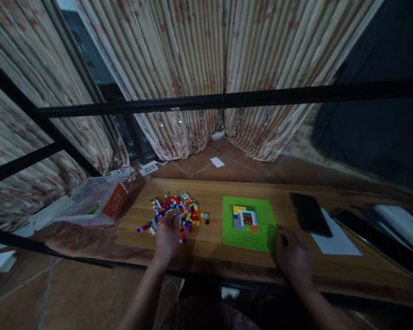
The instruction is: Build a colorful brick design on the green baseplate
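Note:
A pile of small coloured bricks lies on the left part of a wooden board. My left hand rests at the near edge of the pile, fingers curled down onto the bricks; what they pinch is hidden. A green baseplate lies to the right, with a small square pattern of coloured bricks built on it. My right hand sits at the plate's near right corner, fingers curled and touching its edge.
A dark phone lies on white paper right of the plate. A clear plastic box with an orange label sits to the left. A black metal bar crosses above, and striped curtains hang behind.

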The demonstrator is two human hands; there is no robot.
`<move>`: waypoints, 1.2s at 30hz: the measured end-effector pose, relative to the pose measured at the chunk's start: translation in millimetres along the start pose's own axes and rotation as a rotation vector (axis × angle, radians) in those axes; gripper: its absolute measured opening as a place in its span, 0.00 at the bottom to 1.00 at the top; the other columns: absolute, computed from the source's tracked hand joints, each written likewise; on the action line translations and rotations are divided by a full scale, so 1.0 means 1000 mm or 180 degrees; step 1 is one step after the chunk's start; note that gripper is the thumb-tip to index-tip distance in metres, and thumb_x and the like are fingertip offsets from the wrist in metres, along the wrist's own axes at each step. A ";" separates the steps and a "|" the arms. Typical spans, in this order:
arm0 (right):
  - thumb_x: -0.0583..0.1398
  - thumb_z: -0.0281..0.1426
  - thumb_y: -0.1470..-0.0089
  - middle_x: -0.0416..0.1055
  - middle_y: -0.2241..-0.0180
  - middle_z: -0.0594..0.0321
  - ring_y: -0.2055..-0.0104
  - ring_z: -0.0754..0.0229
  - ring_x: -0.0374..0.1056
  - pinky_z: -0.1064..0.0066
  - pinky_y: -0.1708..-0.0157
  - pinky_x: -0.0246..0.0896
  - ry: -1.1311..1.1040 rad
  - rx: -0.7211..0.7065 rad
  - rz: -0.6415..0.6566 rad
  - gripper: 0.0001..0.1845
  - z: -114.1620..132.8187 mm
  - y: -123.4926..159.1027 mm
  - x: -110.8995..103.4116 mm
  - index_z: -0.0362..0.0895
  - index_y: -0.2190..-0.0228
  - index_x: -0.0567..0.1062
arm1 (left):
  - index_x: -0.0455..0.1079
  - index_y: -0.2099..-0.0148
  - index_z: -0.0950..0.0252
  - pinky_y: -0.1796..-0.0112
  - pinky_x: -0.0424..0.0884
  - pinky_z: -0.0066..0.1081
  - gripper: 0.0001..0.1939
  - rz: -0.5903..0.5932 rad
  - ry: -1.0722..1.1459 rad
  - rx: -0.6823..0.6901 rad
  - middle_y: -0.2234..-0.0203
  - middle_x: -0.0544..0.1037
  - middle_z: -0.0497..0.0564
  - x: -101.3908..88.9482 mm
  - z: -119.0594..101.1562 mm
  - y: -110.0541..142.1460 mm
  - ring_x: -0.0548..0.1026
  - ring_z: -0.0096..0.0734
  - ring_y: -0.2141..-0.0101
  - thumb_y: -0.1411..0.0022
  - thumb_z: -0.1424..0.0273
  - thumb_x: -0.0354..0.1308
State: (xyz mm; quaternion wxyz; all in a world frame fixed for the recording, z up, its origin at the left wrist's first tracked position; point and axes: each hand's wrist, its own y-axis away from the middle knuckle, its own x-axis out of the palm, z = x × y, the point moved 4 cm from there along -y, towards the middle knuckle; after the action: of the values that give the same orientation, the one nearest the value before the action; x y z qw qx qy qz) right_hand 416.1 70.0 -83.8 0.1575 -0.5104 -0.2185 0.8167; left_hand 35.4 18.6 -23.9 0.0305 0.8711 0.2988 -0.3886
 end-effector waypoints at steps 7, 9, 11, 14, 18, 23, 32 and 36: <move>0.50 0.35 0.42 0.71 0.67 0.55 0.63 0.57 0.66 0.68 0.63 0.60 -0.0093 0.0137 -0.0008 0.14 0.000 -0.001 0.000 0.43 0.69 0.73 | 0.74 0.57 0.65 0.71 0.71 0.26 0.12 0.1296 0.1741 -0.0282 0.73 0.78 0.48 0.092 -0.067 0.033 0.75 0.27 0.72 0.41 0.68 0.53; 0.50 0.35 0.43 0.71 0.67 0.55 0.63 0.57 0.66 0.68 0.62 0.60 -0.0103 0.0152 0.0010 0.14 0.001 -0.001 0.000 0.43 0.69 0.73 | 0.74 0.58 0.65 0.73 0.72 0.25 0.11 0.1455 0.1987 -0.0502 0.73 0.78 0.48 0.110 -0.079 0.035 0.75 0.26 0.74 0.42 0.70 0.54; 0.50 0.34 0.43 0.71 0.66 0.55 0.63 0.57 0.66 0.68 0.62 0.60 -0.0109 0.0162 0.0030 0.13 0.002 -0.002 0.000 0.43 0.69 0.73 | 0.73 0.58 0.65 0.73 0.72 0.25 0.10 0.1523 0.2089 -0.0608 0.73 0.78 0.49 0.123 -0.087 0.033 0.75 0.25 0.75 0.42 0.72 0.54; 0.50 0.33 0.43 0.71 0.66 0.56 0.63 0.58 0.66 0.68 0.62 0.60 -0.0120 0.0184 0.0024 0.13 0.001 -0.002 0.000 0.43 0.69 0.73 | 0.74 0.59 0.65 0.73 0.72 0.25 0.11 0.1614 0.2064 -0.0587 0.73 0.78 0.48 0.136 -0.091 0.028 0.75 0.24 0.76 0.44 0.75 0.54; 0.51 0.33 0.43 0.71 0.67 0.56 0.62 0.57 0.66 0.68 0.62 0.60 -0.0121 0.0234 0.0028 0.13 0.001 -0.001 0.001 0.43 0.69 0.73 | 0.74 0.60 0.65 0.76 0.70 0.23 0.11 0.1679 0.1913 -0.0531 0.78 0.77 0.46 0.150 -0.090 0.022 0.74 0.23 0.78 0.46 0.78 0.55; 0.50 0.33 0.43 0.71 0.66 0.56 0.63 0.58 0.66 0.69 0.62 0.60 -0.0136 0.0249 0.0053 0.12 0.003 -0.002 -0.001 0.43 0.69 0.73 | 0.74 0.63 0.66 0.75 0.68 0.22 0.10 0.1593 0.1627 -0.0446 0.79 0.77 0.45 0.158 -0.092 0.016 0.74 0.24 0.78 0.48 0.78 0.57; 0.51 0.32 0.43 0.71 0.66 0.55 0.63 0.57 0.66 0.68 0.61 0.60 -0.0123 0.0270 0.0003 0.12 0.004 -0.003 -0.002 0.43 0.68 0.73 | 0.75 0.67 0.67 0.75 0.67 0.23 0.05 0.1523 0.1229 -0.0428 0.81 0.75 0.46 0.161 -0.087 0.008 0.74 0.26 0.78 0.49 0.75 0.59; 0.51 0.32 0.43 0.71 0.66 0.56 0.62 0.57 0.66 0.68 0.61 0.60 -0.0157 0.0226 -0.0007 0.12 0.003 -0.003 -0.002 0.43 0.69 0.73 | 0.74 0.63 0.67 0.76 0.68 0.24 0.08 0.1580 0.1172 -0.0520 0.80 0.77 0.46 0.164 -0.087 0.008 0.75 0.27 0.78 0.48 0.74 0.58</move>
State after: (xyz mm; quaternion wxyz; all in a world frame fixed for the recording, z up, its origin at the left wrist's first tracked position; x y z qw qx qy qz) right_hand 414.0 70.4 -79.5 0.1710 -0.4840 -0.1938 0.8360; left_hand 182.0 118.5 -79.1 0.1397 0.9677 0.1080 -0.1798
